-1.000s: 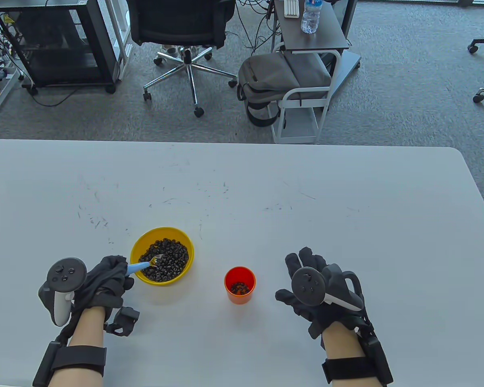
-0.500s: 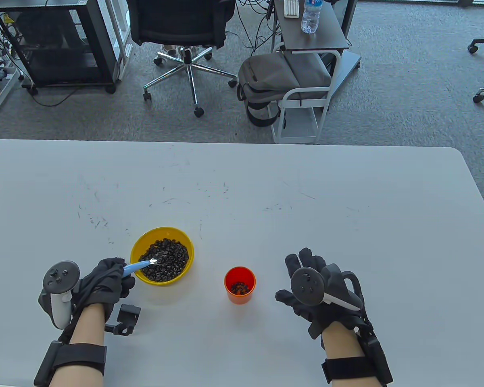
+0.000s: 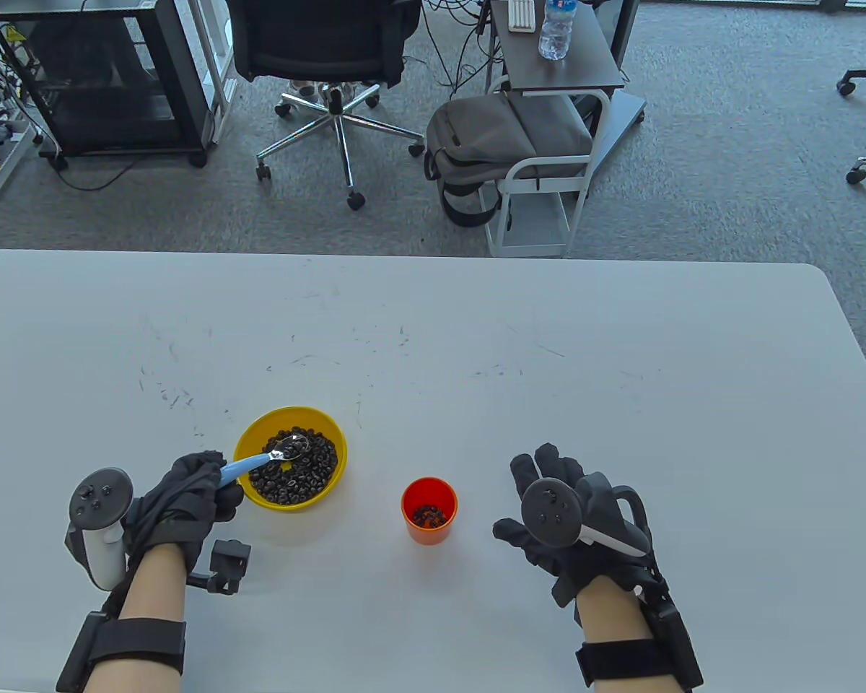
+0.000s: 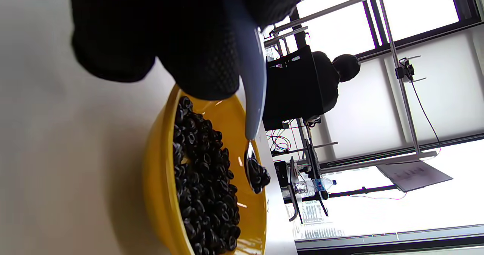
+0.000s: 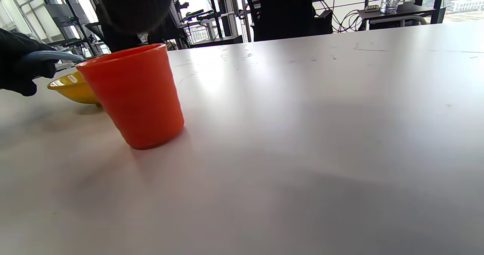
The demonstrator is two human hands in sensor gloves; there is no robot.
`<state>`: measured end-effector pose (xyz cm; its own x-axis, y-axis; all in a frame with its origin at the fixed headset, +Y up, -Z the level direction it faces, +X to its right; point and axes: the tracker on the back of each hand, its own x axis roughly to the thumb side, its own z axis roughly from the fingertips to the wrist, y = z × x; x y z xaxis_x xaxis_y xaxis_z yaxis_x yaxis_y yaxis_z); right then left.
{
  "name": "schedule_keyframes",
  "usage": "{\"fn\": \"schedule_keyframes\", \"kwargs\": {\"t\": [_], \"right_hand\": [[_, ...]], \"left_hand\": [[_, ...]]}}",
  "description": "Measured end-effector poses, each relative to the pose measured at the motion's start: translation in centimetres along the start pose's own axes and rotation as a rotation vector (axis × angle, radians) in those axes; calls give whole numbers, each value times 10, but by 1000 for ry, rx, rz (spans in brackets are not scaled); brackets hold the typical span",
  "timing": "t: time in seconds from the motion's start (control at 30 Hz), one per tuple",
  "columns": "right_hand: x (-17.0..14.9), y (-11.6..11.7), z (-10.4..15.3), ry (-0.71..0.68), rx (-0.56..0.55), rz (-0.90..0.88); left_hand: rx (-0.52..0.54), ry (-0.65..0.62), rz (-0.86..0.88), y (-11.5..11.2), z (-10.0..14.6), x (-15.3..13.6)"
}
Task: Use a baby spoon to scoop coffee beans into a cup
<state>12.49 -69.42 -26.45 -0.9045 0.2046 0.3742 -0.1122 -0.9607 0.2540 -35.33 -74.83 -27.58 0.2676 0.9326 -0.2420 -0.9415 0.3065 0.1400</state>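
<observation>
A black office chair (image 3: pixel 325 43), a grey backpack (image 3: pixel 505 144) and a water bottle (image 3: pixel 556 29) are sitting beyond the worktop's far edge.

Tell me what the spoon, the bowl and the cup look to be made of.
Spoon: matte pale-blue handle, likely plastic; shiny mirror-like head, likely metal. Bowl: glossy yellow with highlights on its inner wall, probably plastic. Cup: opaque orange with a soft satin sheen, probably plastic.

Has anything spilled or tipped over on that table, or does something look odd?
Nothing stands out. No beans show on the table; they sit in the yellow bowl, the spoon and the orange cup, which stands upright. The left hand holds the spoon over the bowl. Only faint dark scuffs mark the tabletop.
</observation>
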Motion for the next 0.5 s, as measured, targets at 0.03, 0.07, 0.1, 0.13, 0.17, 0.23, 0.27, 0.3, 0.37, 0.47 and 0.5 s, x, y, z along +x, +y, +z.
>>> {"fn": "schedule_keyframes", "kwargs": {"t": [0.03, 0.07, 0.1, 0.13, 0.17, 0.23, 0.27, 0.3, 0.37, 0.47, 0.5], "right_hand": [[0, 0, 0, 0, 0, 0], [0, 0, 0, 0, 0, -1], [0, 0, 0, 0, 0, 0], [0, 0, 0, 1, 1, 0], [0, 0, 0, 1, 0, -1], [0, 0, 0, 1, -1, -3], [0, 0, 0, 1, -1, -3], [-1, 0, 0, 0, -1, -3], [-1, 0, 0, 0, -1, -4], [-1, 0, 0, 0, 0, -4], [-1, 0, 0, 0, 0, -4]], "left_hand": [[-3, -4, -1, -1, 0, 1], [-10, -12, 0, -2, 1, 2], [-17, -19, 4, -3, 1, 4], [-21, -24, 6, -4, 1, 4], [-28, -29, 10, -5, 2, 6], [-43, -40, 21, -8, 3, 8], [-55, -47, 32, -10, 3, 10], [-65, -53, 41, -12, 4, 12], [-82, -64, 49, -15, 5, 14], [-123, -84, 62, -23, 8, 19], [-138, -90, 66, -26, 9, 21]]}}
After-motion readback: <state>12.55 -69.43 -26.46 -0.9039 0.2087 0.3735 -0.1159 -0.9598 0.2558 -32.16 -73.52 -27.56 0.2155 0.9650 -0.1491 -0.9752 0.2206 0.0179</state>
